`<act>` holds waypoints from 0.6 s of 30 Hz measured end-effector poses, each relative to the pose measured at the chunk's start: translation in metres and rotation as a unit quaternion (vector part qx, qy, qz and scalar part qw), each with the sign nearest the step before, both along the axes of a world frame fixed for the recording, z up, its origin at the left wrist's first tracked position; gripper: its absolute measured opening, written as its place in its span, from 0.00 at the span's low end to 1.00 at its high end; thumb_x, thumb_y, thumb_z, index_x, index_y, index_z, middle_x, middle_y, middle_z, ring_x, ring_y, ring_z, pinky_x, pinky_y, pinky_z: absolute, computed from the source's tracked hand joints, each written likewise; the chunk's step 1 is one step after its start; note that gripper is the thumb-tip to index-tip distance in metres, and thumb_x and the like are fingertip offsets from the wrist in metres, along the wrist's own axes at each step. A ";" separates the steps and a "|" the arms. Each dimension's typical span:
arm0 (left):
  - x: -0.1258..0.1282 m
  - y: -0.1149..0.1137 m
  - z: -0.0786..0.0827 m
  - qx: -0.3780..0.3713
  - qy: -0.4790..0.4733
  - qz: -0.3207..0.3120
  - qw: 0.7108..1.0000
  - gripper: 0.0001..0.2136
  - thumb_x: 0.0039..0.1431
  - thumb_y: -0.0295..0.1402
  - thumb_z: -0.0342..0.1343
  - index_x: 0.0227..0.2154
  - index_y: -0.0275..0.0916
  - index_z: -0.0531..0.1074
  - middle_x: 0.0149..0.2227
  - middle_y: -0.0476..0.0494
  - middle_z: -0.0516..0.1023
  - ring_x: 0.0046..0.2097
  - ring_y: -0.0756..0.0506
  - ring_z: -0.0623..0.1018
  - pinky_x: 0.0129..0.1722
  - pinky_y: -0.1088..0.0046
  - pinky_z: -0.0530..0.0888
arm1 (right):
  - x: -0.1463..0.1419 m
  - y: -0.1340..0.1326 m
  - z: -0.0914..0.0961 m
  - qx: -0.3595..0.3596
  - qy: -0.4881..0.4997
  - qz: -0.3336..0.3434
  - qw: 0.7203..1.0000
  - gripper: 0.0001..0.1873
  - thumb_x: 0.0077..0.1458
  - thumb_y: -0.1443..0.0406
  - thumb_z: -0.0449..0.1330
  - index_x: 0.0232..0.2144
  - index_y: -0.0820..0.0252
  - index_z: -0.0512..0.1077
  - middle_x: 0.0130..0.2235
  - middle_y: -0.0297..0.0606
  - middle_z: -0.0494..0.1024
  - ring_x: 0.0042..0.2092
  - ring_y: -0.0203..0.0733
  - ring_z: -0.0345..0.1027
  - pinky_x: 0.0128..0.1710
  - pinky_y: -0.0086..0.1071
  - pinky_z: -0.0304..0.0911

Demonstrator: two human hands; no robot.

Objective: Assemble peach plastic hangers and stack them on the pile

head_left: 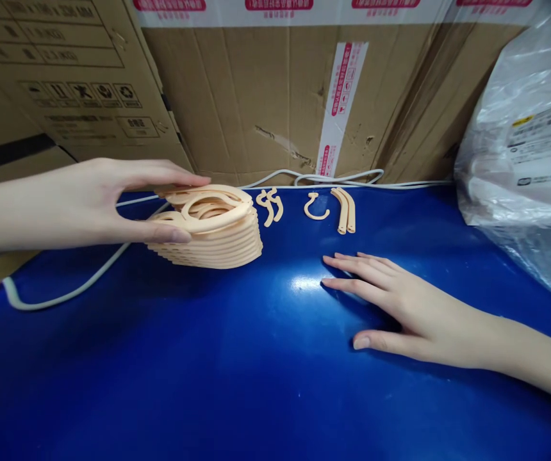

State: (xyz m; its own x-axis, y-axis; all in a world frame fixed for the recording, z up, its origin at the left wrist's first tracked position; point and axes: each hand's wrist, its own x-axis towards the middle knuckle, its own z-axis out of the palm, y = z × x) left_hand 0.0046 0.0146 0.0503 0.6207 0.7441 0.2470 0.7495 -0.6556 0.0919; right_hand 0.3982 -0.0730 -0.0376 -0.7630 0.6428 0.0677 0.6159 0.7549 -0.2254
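Observation:
A tall stack of beige plastic folding hangers (218,246) stands on the blue table, folded and laid one upon another. My left hand (112,202) grips the left end of its top hanger (215,221), thumb on the near side and fingers on the far side. To the right of the stack lie small beige hook pieces (270,206). A single hanger hook (316,207) rests farther right, beside two curved hanger arms (346,210) lying side by side. My right hand (400,301) is open over the table with its fingers spread, touching none of these parts.
Cardboard boxes (266,96) stand along the back edge of the blue table (237,378). A white cable (78,293) runs behind and left of the stack. Clear plastic wrapping (506,147) with labelled contents sits at the right.

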 end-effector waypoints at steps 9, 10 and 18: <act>-0.004 0.004 -0.004 -0.003 0.010 -0.022 1.000 0.32 0.54 0.56 0.57 0.57 0.43 0.68 0.52 0.44 0.77 0.45 0.43 0.76 0.46 0.60 0.71 | 0.000 0.001 0.000 -0.004 0.011 0.000 1.000 0.35 0.58 0.50 0.58 0.65 0.51 0.58 0.68 0.45 0.54 0.67 0.57 0.50 0.62 0.59 0.52; -0.004 0.004 -0.004 -0.003 0.016 -0.023 1.000 0.31 0.55 0.56 0.58 0.57 0.44 0.68 0.52 0.45 0.77 0.45 0.43 0.76 0.46 0.60 0.72 | 0.000 0.001 0.000 -0.005 0.013 0.000 1.000 0.35 0.58 0.50 0.58 0.64 0.51 0.59 0.68 0.45 0.54 0.67 0.57 0.51 0.62 0.59 0.52; -0.002 0.004 -0.006 0.031 0.050 -0.039 0.997 0.30 0.57 0.54 0.57 0.58 0.44 0.67 0.53 0.45 0.76 0.45 0.44 0.77 0.44 0.65 0.72 | 0.002 -0.001 0.001 -0.001 0.002 0.004 1.000 0.35 0.59 0.49 0.56 0.65 0.51 0.57 0.69 0.44 0.53 0.67 0.56 0.49 0.62 0.58 0.51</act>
State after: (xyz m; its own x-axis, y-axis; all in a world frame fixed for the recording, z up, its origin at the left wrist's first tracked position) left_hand 0.0031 0.0185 0.0444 0.6996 0.6782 0.2248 0.6998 -0.7139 -0.0242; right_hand 0.4000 -0.0736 -0.0361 -0.7679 0.6369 0.0692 0.6089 0.7591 -0.2302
